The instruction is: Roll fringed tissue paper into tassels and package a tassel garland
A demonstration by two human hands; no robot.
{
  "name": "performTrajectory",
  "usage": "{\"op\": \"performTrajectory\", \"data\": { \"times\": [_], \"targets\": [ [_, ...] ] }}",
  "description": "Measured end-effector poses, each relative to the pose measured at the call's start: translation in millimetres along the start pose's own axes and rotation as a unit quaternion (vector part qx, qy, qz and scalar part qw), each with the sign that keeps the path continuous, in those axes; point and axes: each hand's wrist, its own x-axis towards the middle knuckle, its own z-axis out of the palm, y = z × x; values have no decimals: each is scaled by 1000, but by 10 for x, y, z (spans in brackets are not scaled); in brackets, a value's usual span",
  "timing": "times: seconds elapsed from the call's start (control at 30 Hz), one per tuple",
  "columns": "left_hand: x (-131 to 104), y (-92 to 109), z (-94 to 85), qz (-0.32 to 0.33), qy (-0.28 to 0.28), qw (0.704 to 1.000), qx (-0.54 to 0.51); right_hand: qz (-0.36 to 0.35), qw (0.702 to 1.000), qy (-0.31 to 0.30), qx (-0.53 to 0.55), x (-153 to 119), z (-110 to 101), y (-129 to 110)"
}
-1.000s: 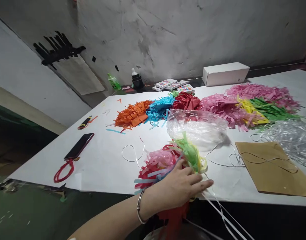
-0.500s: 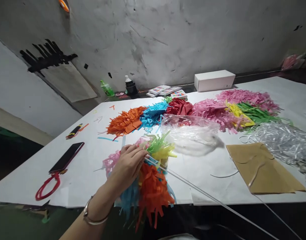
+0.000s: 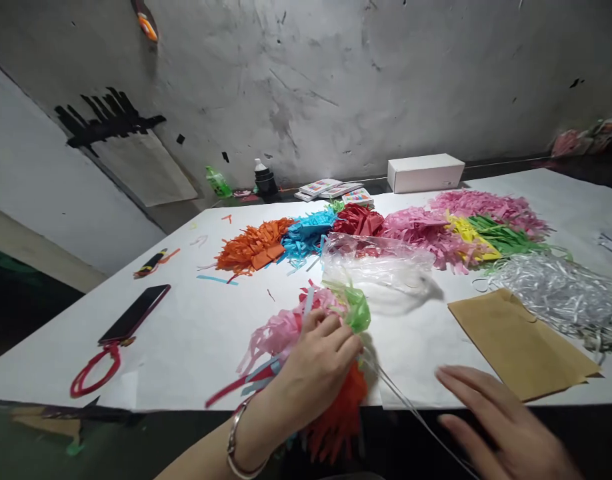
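Observation:
My left hand (image 3: 319,363), with a metal bangle at the wrist, is closed on a tissue paper tassel garland (image 3: 279,333) at the table's front edge. Its fringes are pink, red, blue, light green and orange; the orange part (image 3: 336,420) hangs over the edge. Thin white string (image 3: 411,410) runs from the bundle down to the right. To the right of that string, my right hand (image 3: 506,427) hovers slightly blurred, thumb and fingers apart, with nothing seen in it. What lies under my left palm is hidden.
Cut fringes, orange (image 3: 253,243), blue (image 3: 309,233), red (image 3: 359,220) and pink (image 3: 421,233), lie behind a clear plastic bag (image 3: 381,263). Silvery string (image 3: 561,287) and a brown paper sheet (image 3: 521,340) lie right; a phone (image 3: 136,313) left. A white box (image 3: 426,173) stands by the wall.
My left hand has moved right and nearer with the tassel garland, whose fringes have shifted. My right hand has come into view at the lower right.

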Motion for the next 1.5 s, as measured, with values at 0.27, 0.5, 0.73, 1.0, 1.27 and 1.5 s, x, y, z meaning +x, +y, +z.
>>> {"op": "performTrajectory", "data": {
  "times": [0.27,0.5,0.73,1.0,1.27,1.5],
  "targets": [
    [-81,91,-42,-5,-1,996,-91,16,966,-141,216,642,611,-619],
    [-107,-58,-15,2,24,981,-195,-7,946,-161,281,448,506,-568],
    [-139,-16,14,11,21,972,-233,61,959,-113,254,347,561,-394],
    [-85,179,-70,1,24,933,-358,-26,957,-88,274,418,831,-585],
    [-441,29,173,-157,-99,892,-413,124,940,-111,296,225,811,-442],
    [-446,162,258,-110,-84,938,-319,92,943,-128,294,280,773,-431]
  ]
}}
